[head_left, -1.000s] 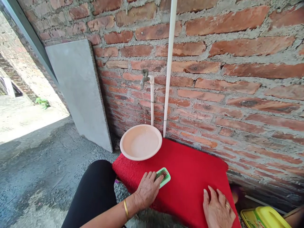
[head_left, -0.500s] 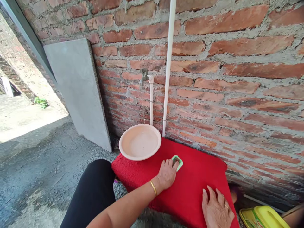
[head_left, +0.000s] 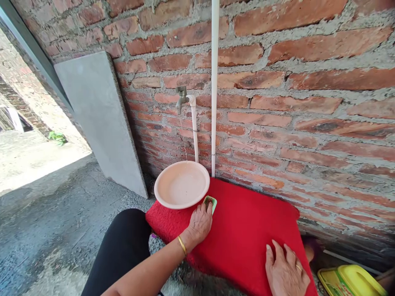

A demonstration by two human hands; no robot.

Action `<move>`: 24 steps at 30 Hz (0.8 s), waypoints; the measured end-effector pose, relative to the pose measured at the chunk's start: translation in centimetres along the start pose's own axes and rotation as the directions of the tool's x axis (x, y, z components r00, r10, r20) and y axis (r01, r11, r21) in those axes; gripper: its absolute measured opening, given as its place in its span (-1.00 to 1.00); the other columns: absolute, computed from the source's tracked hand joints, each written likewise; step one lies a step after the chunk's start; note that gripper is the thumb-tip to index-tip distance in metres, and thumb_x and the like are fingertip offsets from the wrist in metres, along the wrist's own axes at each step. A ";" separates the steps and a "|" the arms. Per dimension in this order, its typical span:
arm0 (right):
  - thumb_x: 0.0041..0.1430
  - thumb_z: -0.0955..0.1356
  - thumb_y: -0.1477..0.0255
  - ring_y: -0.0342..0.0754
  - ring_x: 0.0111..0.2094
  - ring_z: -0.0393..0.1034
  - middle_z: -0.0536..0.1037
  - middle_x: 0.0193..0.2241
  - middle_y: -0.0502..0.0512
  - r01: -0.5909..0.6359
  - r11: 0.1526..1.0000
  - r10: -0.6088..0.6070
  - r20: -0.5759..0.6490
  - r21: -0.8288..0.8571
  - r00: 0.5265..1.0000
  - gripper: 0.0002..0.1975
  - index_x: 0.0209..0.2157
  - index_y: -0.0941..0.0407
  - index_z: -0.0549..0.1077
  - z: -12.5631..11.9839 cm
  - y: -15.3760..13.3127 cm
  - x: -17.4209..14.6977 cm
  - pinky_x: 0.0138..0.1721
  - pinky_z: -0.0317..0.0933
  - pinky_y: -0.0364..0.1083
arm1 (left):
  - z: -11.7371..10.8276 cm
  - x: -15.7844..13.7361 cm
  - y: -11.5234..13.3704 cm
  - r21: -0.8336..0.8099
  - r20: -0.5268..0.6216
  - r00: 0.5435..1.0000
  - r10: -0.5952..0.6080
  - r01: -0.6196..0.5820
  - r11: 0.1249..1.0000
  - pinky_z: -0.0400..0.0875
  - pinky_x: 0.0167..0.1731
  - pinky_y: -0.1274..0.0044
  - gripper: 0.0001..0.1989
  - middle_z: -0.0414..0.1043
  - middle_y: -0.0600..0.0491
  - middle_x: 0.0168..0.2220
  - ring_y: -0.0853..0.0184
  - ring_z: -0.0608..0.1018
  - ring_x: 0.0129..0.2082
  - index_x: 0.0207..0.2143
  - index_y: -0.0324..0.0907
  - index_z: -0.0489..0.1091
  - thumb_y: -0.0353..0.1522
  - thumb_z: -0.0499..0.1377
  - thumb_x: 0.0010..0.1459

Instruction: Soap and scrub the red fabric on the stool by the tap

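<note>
My left hand [head_left: 200, 223], a gold bangle on its wrist, grips a small light-green oblong object [head_left: 214, 206] with a pale rim and a dark, brownish middle. My fingers cover part of it, and its kind is not clear. It rests on a red cloth [head_left: 247, 230], close to the right side of a pale pink basin [head_left: 160, 196]. The basin stands on the left end of the cloth, with water in it. Palm down on the cloth's right part, my right hand [head_left: 286, 269] has its fingers spread and wears a ring.
A thin stream falls from a tap [head_left: 181, 100] into the basin. White pipes [head_left: 215, 82] run up the brick wall [head_left: 277, 102]. A grey slab [head_left: 98, 119] leans at left. A yellow container [head_left: 352, 281] sits low at right, beside the red-covered surface.
My left hand has slid left across the cloth with the green object, from mid-cloth to beside the basin. My right hand stays on the cloth. The view has shifted slightly.
</note>
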State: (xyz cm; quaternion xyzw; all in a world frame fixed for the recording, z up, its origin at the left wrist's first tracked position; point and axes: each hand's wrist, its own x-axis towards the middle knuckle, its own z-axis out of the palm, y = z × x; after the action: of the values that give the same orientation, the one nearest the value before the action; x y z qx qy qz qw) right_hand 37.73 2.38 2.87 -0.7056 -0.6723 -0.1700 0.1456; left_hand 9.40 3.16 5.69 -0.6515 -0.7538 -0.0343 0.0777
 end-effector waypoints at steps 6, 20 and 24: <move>0.35 0.10 0.22 0.22 -0.03 0.34 0.44 0.05 0.32 0.004 1.000 -0.003 -0.031 0.021 1.000 -0.51 0.01 0.15 0.50 0.4 0.1 0.0 -0.11 0.19 0.11 | 0.0 6.7 1.8 0.009 -0.036 0.999 -0.037 0.038 0.999 0.42 -0.07 0.38 -0.49 0.37 -0.21 -0.03 0.14 0.46 -0.03 0.24 -0.21 0.20 -0.50 0.07 0.23; 0.33 0.05 0.17 0.22 -0.03 0.35 0.45 0.04 0.32 -0.002 0.997 0.005 -0.035 0.082 0.999 -0.45 -0.01 0.13 0.51 0.4 0.4 -0.1 -0.11 0.19 0.14 | -1.0 3.8 14.4 -0.185 -0.067 0.940 0.334 -0.341 0.922 0.40 -0.14 0.42 -0.57 0.37 -0.04 -0.04 0.26 0.44 -0.10 0.21 0.00 0.20 -0.25 0.04 0.30; 0.34 0.04 0.15 0.22 -0.02 0.34 0.46 0.04 0.33 -0.024 0.995 0.029 -0.056 0.096 0.998 -0.42 -0.01 0.15 0.51 0.4 0.1 0.0 -0.08 0.17 0.14 | -0.7 5.5 8.1 -0.142 -0.021 0.993 0.114 -0.116 0.983 0.42 -0.17 0.35 -0.53 0.36 -0.12 -0.08 0.18 0.44 -0.10 0.23 -0.11 0.18 -0.37 0.04 0.28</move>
State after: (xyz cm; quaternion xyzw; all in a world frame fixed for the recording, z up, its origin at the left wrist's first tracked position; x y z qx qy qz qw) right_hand 37.81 2.56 2.53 -0.7016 -0.6658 -0.1558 0.2007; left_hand 16.64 9.62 6.90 -0.6976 -0.7101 -0.0880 0.0376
